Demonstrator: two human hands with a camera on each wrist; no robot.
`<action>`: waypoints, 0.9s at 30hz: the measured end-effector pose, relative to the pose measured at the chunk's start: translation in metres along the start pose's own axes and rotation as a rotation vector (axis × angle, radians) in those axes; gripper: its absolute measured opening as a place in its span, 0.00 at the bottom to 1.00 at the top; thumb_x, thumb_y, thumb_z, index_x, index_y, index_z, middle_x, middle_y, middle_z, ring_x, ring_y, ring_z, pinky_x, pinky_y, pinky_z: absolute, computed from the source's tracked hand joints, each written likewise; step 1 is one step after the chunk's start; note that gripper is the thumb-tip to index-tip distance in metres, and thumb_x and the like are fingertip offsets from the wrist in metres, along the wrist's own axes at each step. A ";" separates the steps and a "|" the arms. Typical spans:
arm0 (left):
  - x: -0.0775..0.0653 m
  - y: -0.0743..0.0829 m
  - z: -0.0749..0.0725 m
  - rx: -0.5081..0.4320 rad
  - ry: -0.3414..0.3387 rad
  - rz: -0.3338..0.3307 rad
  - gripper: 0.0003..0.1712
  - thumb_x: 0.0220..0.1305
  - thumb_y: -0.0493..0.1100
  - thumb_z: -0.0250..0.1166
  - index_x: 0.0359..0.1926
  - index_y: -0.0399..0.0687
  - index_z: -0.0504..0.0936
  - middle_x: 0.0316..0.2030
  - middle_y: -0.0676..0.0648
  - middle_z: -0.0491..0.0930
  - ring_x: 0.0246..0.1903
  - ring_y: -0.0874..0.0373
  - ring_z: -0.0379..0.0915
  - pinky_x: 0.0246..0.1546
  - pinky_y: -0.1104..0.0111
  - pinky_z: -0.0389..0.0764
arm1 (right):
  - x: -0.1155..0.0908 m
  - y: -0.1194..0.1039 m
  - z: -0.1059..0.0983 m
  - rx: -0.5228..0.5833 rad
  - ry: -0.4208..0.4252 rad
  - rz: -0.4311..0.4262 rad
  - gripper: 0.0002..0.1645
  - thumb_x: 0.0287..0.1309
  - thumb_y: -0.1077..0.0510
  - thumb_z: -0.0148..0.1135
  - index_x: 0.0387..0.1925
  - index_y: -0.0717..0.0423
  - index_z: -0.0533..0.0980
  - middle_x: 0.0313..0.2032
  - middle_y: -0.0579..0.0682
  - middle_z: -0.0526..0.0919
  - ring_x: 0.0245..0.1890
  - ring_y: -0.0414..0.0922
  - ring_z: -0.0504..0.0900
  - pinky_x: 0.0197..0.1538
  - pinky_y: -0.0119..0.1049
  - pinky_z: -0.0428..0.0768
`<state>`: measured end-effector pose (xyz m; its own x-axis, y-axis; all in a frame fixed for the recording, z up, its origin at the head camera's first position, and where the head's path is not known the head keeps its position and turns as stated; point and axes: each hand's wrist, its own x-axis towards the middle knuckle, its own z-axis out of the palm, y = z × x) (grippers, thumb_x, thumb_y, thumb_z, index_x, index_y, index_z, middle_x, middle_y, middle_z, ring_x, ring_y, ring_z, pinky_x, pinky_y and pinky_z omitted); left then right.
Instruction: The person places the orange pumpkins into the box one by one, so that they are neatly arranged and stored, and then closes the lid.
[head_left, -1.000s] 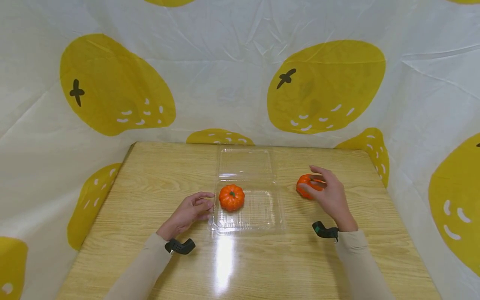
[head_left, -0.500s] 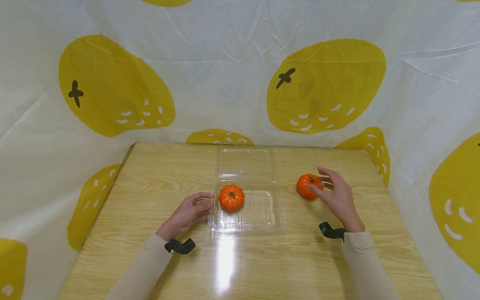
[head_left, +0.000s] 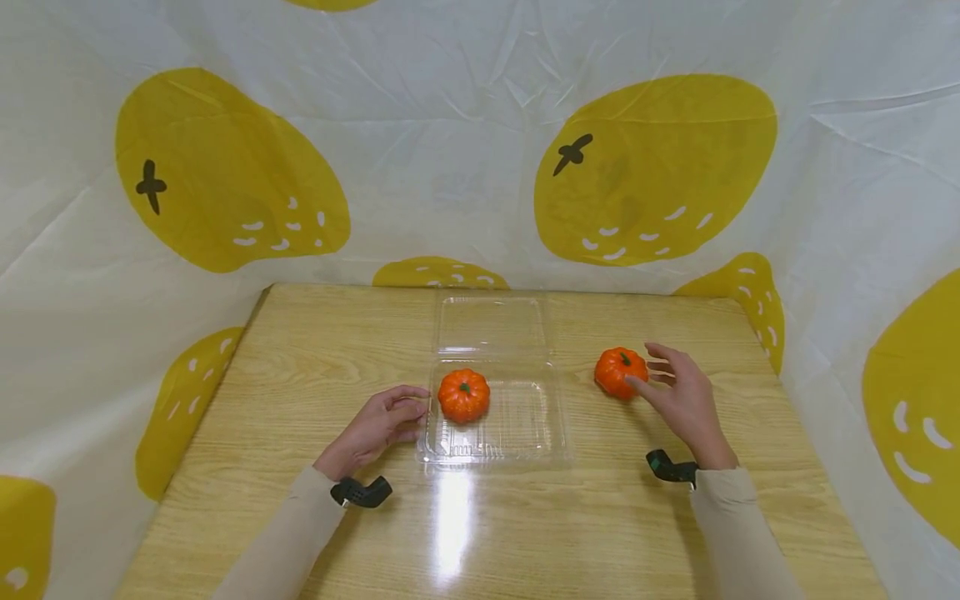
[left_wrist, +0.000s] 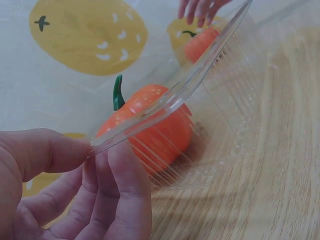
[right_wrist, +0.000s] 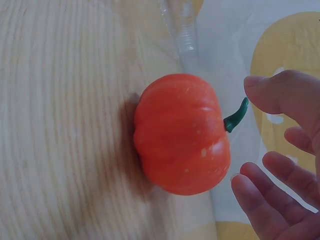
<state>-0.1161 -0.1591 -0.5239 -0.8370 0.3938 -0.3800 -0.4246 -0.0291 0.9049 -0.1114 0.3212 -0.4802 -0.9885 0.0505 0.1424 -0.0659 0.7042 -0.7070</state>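
A clear plastic clamshell container (head_left: 521, 421) lies on the table with its lid (head_left: 491, 325) folded back, away from me. Inside its left part sits a small orange pumpkin (head_left: 463, 396) with a green stem. My left hand (head_left: 378, 429) pinches the container's left rim between thumb and fingers, as the left wrist view shows. To the right of the container, a second orange pumpkin (head_left: 617, 372) rests on the table. Beside that one is my right hand (head_left: 684, 404), its fingers spread and holding nothing; in the right wrist view the thumb (right_wrist: 285, 92) is near the green stem (right_wrist: 236, 116).
The wooden table (head_left: 337, 342) shines with a light reflection in front of the container. White cloth (head_left: 450, 167) printed with large yellow fruit hangs at the back and both sides. Each wrist wears a black camera mount (head_left: 362, 492).
My right hand has drawn back to the right from the second pumpkin, which is now mostly uncovered and stays on the table. The left hand and container have stayed still.
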 end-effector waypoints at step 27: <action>-0.002 0.002 0.000 -0.020 -0.010 0.010 0.22 0.75 0.38 0.61 0.64 0.36 0.72 0.43 0.54 0.83 0.41 0.63 0.80 0.44 0.69 0.88 | -0.005 0.024 0.017 -0.011 -0.005 0.075 0.46 0.58 0.45 0.76 0.70 0.64 0.69 0.65 0.67 0.73 0.60 0.64 0.80 0.61 0.56 0.80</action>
<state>-0.1149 -0.1602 -0.5215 -0.8377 0.4028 -0.3688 -0.4231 -0.0517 0.9046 -0.1105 0.3255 -0.5094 -0.9912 0.1002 0.0859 0.0101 0.7066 -0.7076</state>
